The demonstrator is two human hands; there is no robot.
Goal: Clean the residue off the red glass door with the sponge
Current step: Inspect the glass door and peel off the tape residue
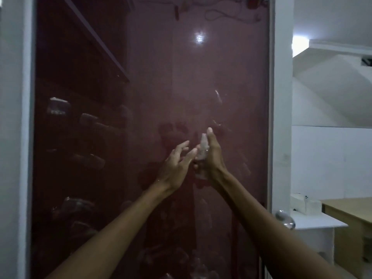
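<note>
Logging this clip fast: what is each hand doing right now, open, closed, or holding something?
Left hand: open, fingers spread, holding nothing.
Right hand: closed round a small clear spray bottle held up to the red glass door.

The red glass door [141, 97] is shiny and smooth, with dull, smeary marks. The small bottle [202, 148] looks like see-through plastic. The round door knob [284, 219] is shiny metal. The worktop [350, 210] on the right looks like pale, matt wood.

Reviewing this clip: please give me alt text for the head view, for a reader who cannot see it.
Two bare arms reach toward a red glass door; the right hand grips a small clear spray bottle while the open left hand hovers beside it. No sponge shows. A metal doorknob sits at lower right.
</note>
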